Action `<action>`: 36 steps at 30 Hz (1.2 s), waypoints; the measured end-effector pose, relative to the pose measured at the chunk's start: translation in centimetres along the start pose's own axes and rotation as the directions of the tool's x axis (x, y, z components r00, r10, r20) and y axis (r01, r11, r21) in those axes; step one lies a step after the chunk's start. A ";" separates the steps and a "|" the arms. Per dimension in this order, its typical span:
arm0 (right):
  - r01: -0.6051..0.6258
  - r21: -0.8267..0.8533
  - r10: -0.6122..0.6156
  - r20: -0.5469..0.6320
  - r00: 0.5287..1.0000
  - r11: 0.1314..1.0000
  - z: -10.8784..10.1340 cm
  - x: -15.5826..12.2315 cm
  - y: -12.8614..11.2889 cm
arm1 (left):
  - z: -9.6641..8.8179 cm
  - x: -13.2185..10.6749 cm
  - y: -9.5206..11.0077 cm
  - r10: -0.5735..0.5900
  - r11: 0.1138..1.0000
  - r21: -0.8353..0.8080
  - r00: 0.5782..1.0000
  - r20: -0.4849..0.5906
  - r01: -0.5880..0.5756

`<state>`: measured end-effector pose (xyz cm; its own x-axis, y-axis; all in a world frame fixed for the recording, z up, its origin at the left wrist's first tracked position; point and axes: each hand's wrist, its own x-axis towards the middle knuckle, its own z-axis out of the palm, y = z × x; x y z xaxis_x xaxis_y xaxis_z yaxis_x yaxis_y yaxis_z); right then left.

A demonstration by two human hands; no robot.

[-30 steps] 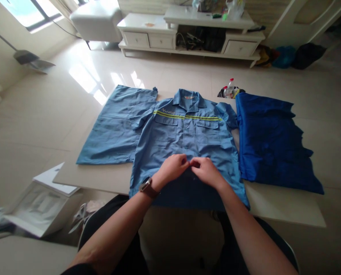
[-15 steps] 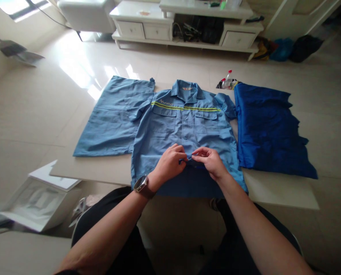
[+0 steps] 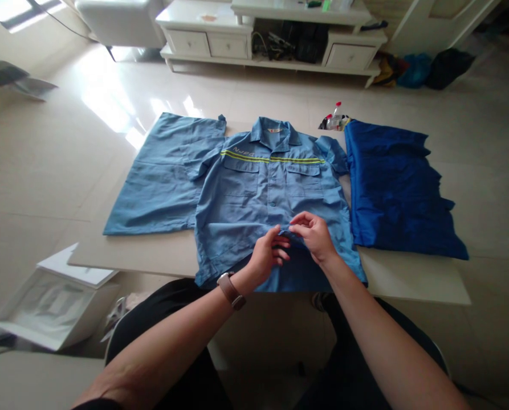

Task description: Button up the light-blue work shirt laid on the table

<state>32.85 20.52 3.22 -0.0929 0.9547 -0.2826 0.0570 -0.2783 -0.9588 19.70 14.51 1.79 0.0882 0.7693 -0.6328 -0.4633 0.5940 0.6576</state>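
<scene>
A light blue work shirt with a yellow reflective stripe lies face up on a low table, collar away from me. My left hand, watch on its wrist, pinches the shirt's front edge near the lower buttons. My right hand pinches the same front edge right beside it, lifting the fabric slightly. Both hands are closed on the cloth at the shirt's centre line.
A light blue garment lies flat at the left, a dark blue one at the right. A small bottle sits at the table's far edge. An open white box stands on the floor at left. A white cabinet is beyond.
My left hand has slid lower and turned, its fingers now under the shirt's front edge. My right hand has risen a little with the fabric. The camera has tilted slightly.
</scene>
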 end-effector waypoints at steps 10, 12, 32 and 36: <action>0.030 -0.065 -0.027 0.043 0.999 0.997 0.4 0.6 0.3 | 0.2 1.1 1.1 0.048 0.993 -0.102 0.993 -0.106 -0.059; 0.025 -0.058 -0.024 0.019 1.000 0.998 0.4 0.8 0.5 | 0.2 1.1 1.2 0.079 0.994 -0.067 0.991 -0.104 -0.086; 0.152 -0.336 -0.119 0.118 0.986 0.930 0.5 0.8 1.0 | -0.9 1.5 1.1 0.243 0.961 0.165 0.962 -0.128 -0.221; 0.193 -0.380 -0.156 0.125 0.980 0.905 0.5 0.6 1.0 | -0.8 1.5 1.1 0.250 0.958 0.183 0.957 -0.145 -0.222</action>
<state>32.35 20.77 2.10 -0.2238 0.9658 -0.1307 0.4118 -0.0278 -0.9108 18.59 16.15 1.21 -0.1597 0.8508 -0.5007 -0.3019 0.4408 0.8453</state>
